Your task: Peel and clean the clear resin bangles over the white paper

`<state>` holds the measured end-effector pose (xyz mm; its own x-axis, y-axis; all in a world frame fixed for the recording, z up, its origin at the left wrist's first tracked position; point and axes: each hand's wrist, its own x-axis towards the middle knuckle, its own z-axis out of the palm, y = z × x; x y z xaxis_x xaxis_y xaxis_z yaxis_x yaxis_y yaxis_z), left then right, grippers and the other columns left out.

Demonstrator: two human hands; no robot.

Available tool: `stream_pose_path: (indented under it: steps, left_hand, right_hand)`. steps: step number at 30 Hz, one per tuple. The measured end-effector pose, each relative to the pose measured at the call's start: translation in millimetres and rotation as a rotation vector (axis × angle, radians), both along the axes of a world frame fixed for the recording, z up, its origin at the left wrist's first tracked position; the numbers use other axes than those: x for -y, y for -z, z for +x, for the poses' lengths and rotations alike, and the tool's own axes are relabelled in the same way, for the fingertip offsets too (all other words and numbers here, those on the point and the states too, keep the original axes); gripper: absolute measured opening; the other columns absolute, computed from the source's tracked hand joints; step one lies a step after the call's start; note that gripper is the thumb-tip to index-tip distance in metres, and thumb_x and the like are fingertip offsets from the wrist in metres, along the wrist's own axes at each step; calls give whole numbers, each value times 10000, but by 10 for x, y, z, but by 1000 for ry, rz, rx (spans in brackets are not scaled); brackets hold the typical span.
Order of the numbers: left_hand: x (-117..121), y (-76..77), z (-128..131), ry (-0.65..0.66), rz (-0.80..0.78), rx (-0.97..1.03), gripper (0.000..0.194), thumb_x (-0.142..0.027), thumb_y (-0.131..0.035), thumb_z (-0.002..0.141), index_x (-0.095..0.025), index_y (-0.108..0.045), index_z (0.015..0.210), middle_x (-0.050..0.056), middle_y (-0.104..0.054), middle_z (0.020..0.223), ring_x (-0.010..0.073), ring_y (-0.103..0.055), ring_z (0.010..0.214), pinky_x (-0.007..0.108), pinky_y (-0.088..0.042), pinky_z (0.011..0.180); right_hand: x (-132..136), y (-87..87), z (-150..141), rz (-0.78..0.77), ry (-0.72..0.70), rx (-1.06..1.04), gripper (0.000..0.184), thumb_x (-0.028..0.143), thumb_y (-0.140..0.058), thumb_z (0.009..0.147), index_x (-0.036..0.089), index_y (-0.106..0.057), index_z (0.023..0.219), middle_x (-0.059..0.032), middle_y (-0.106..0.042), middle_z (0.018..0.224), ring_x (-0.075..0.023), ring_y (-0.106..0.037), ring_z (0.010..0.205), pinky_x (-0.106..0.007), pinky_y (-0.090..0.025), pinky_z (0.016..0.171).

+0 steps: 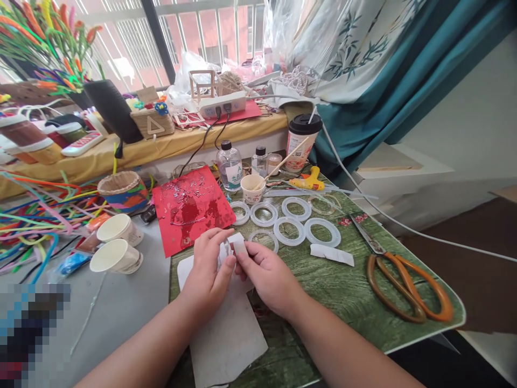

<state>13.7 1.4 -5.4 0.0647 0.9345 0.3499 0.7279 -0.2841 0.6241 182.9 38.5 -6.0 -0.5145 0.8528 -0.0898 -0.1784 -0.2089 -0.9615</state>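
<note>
The left hand (208, 267) and right hand (269, 280) are together, pinching a white strip (237, 243) above a white sheet (226, 337). Around them on the green mat (335, 280), translucent rings (289, 220) lie just ahead, orange-handled scissors (442, 307) sit rightward, and a red sheet (189, 210) overlaps its far-left corner.

Lighting: bright daylight entering past the balcony railing (169, 37), overexposed between the bars. Shadows: soft and faint, beneath the right hand (269, 280). Glare: small highlights across the red sheet (189, 210). Distortion: wide-angle bowing toward the frame edges, visible along the worktop (347, 291). Blur: none marked, apart from a pixelated block (28, 334) at lower left.
</note>
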Motion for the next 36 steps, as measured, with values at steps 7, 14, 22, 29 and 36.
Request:
stream_pose_path:
  steps: [7,14,22,29,36]
  left_hand:
    - [-33,-18,-3,173,-92,23,454,-405,-430,1120,-292,-461,1559,134,-491,1445,295,-472,1395,482,-401,1177]
    - [-6,-9,11,160,-116,225,401,-409,-360,1143,-278,-504,1494,108,-569,1333,260,-563,1273,439,-466,1104]
    - [-44,-36,-24,195,-40,236,355,-453,-513,1094,-263,-583,1386,102,-619,1262,262,-605,1162,405,-511,996]
    - [-25,-40,14,193,-35,182,447,-536,-443,1101,-243,-591,1405,116,-631,1277,269,-612,1156,399,-518,976]
    - [-36,-26,37,174,-117,201,489,-600,-416,1087,-225,-592,1348,127,-660,1247,281,-638,1106,399,-538,909]
  right_hand:
    - [13,-22,33,352,-69,45,212,226,-462,1056,214,-559,868,-21,-577,895,-177,-535,827,-314,-469,773]
    - [5,-23,80,753,-100,151,222,139,-446,1047,211,-570,878,-53,-585,923,-215,-557,904,-359,-486,864]
    - [39,-19,67,623,-48,132,237,214,-443,1087,214,-581,894,-31,-572,874,-198,-570,837,-328,-485,786]
    - [81,-1,35,559,34,171,276,234,-428,1101,212,-564,861,-27,-575,848,-186,-545,778,-319,-452,736]
    - [82,-3,15,372,36,140,309,283,-447,1081,215,-505,785,-4,-532,792,-168,-478,727,-308,-399,681]
